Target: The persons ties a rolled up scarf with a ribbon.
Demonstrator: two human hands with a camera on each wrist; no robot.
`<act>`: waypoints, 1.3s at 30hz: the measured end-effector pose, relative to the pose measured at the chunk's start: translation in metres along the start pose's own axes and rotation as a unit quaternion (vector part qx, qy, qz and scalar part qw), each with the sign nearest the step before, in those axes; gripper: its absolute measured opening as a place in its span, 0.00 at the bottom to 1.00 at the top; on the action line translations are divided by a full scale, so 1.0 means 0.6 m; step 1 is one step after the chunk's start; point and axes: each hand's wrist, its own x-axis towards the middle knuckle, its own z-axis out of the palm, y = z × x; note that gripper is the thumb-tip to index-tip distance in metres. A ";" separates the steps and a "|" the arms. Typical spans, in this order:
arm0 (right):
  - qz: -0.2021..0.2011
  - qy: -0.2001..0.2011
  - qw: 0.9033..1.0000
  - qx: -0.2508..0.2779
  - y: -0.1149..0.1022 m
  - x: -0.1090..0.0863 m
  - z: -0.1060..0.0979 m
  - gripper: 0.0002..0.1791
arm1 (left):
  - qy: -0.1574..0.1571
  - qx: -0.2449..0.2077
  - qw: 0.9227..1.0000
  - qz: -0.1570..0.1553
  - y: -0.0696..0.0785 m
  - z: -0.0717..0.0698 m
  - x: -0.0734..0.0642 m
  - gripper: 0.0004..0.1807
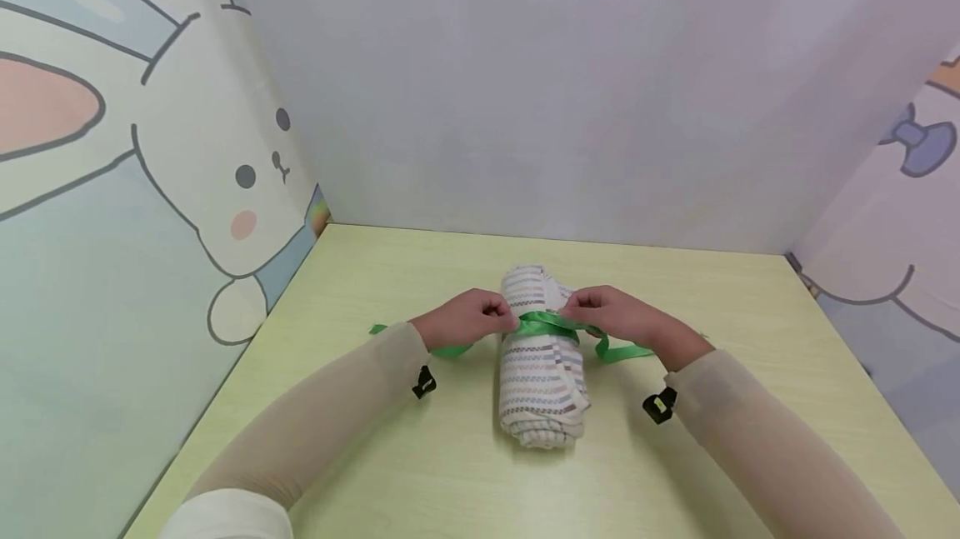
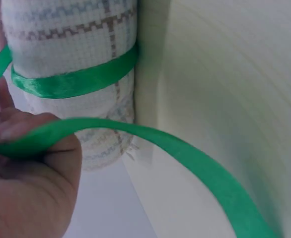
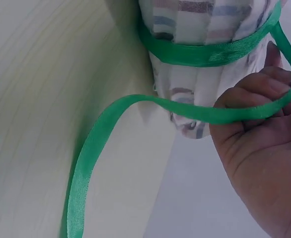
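A rolled towel (image 1: pixel 540 389), white with striped patterns, lies lengthwise on the table. Around its middle runs a green ribbon (image 1: pixel 551 325), which also shows as a flat band in both wrist views. My left hand (image 1: pixel 467 320) pinches one end of the ribbon at the towel's left side; in the left wrist view that tail (image 2: pixel 185 153) passes over the curled fingers and trails down. On the towel's right side my right hand (image 1: pixel 617 314) pinches the other end. Its tail (image 3: pixel 88 148) runs across the fingers and drops toward the table in the right wrist view.
The pale wooden table (image 1: pixel 405 472) extends around the towel. A plain light wall (image 1: pixel 540 89) stands behind it, with side panels bearing cartoon figures, a rabbit (image 1: pixel 217 156) on the left among them. Small black devices (image 1: pixel 660 406) sit at the wrists.
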 end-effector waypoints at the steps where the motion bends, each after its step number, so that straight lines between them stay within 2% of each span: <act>1: 0.006 -0.001 1.000 -0.008 0.000 0.000 0.000 0.21 | 0.001 0.005 1.000 -0.003 0.003 0.000 0.000 0.20; 7: 0.031 0.009 0.999 -0.038 0.003 -0.004 0.002 0.24 | 0.013 0.033 0.999 -0.039 0.003 0.005 0.000 0.22; 14: 0.038 0.031 0.999 -0.015 0.026 -0.004 0.012 0.28 | 0.049 0.026 0.997 -0.047 -0.012 0.014 -0.003 0.24; 20: 0.034 0.032 0.999 -0.010 0.054 -0.014 0.021 0.32 | 0.061 0.036 0.995 -0.069 -0.032 0.016 -0.011 0.25; 23: 0.031 0.036 0.999 -0.011 0.063 -0.020 0.025 0.32 | 0.060 0.062 0.994 -0.068 -0.041 0.017 -0.014 0.25; 26: 0.027 0.040 0.999 -0.009 0.066 -0.023 0.029 0.33 | 0.057 0.066 0.994 -0.065 -0.045 0.019 -0.015 0.24; 32: 0.023 0.066 0.997 -0.014 0.067 -0.030 0.027 0.30 | 0.056 0.039 0.997 -0.045 -0.047 0.012 -0.018 0.22; 39: 0.010 0.070 0.997 0.000 0.064 -0.046 0.008 0.26 | 0.040 -0.005 0.999 -0.036 -0.061 -0.014 -0.031 0.25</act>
